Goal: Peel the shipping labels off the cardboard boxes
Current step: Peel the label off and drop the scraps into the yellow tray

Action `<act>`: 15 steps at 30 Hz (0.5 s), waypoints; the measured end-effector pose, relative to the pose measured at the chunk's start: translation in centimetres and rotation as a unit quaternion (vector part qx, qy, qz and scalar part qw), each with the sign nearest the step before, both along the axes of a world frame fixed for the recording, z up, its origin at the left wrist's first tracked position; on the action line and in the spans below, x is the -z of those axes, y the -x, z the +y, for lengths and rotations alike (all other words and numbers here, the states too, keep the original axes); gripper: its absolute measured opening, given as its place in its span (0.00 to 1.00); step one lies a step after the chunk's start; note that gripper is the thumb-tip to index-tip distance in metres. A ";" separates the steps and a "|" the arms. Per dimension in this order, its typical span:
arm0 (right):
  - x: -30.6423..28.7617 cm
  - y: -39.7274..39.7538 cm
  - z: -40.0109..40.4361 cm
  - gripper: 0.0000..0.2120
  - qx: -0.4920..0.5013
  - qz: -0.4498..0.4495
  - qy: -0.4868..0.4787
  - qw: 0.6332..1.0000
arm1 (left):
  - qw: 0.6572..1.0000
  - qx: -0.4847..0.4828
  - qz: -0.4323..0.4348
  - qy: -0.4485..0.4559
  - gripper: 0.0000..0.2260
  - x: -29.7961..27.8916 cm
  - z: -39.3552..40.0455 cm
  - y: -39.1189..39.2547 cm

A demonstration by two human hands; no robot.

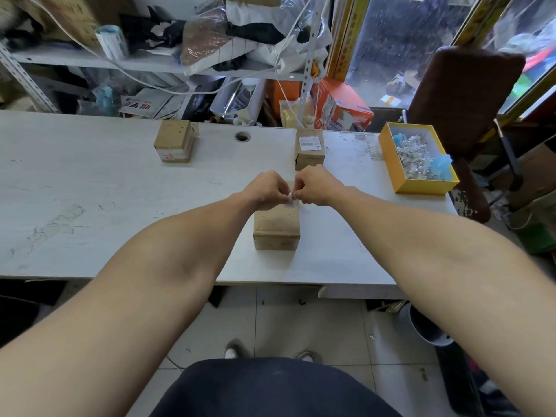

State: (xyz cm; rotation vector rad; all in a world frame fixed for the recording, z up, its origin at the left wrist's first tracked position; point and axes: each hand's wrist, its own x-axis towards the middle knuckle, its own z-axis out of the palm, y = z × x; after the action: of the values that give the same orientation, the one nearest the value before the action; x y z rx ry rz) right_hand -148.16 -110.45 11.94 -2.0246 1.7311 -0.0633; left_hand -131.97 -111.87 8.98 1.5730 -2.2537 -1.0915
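Nearest me on the table [90, 206], a plain brown cardboard box [276, 227], bare top, my left hand [266, 189] and right hand [316, 188] pinching a crumpled white label scrap [291, 196] over its far edge, labelled box [310, 149] beyond.

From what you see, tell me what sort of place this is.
Probably a small parcel packing or storeroom workspace: taped cardboard boxes on a worn white table, one labelled box, and a cluttered metal shelf of bags behind.
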 end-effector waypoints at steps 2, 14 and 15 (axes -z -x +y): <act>0.3 0.0 0.0 0.05 -0.003 0.000 -0.002 1.000 | 1.000 -0.001 -0.005 0.023 0.06 0.1 0.0 0.0; 0.5 -0.2 0.7 0.10 -0.035 -0.030 -0.020 0.999 | 0.990 0.028 -0.134 0.040 0.06 -0.1 -1.2 0.1; 0.6 -0.3 0.8 0.08 -0.034 -0.020 -0.008 0.999 | 0.991 0.035 -0.128 0.030 0.07 -0.1 -1.3 0.3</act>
State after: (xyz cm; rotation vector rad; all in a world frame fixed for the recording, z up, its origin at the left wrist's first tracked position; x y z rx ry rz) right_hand -147.89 -109.65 11.32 -2.0543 1.6326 -0.0665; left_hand -132.23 -113.14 9.11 1.7079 -2.4962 -0.8698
